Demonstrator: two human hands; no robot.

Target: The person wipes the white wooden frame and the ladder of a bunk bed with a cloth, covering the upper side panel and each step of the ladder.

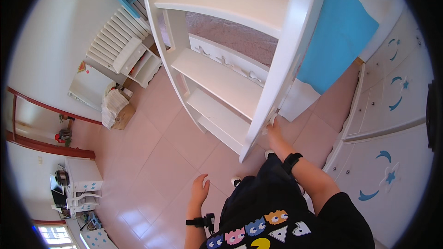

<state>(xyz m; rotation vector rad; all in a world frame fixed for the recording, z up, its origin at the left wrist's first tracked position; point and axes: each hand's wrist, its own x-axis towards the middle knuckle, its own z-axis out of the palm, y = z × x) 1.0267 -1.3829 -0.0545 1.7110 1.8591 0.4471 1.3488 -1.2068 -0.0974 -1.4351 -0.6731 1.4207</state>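
Note:
A white bunk-bed ladder (264, 86) with broad flat steps (219, 79) stands before me. Low on the outer side of its near upright is my right hand (273, 129), at a small white item (273, 118); the fingers are partly hidden, so whether they grip it is unclear. My left hand (200, 186) hangs over the floor with fingers apart and holds nothing. Behind the steps shows a bed with a pinkish cover (232, 36) and a white rail with star cut-outs (225, 60). Both wrists wear black bands.
White cabinets (367, 159) with blue moons and stars line the right side, near a blue and white bed panel (341, 41). On the left are a cardboard box (124, 116) with cloth, a small open-shelved cabinet (145, 67), a radiator (116, 34) and a desk (83, 173).

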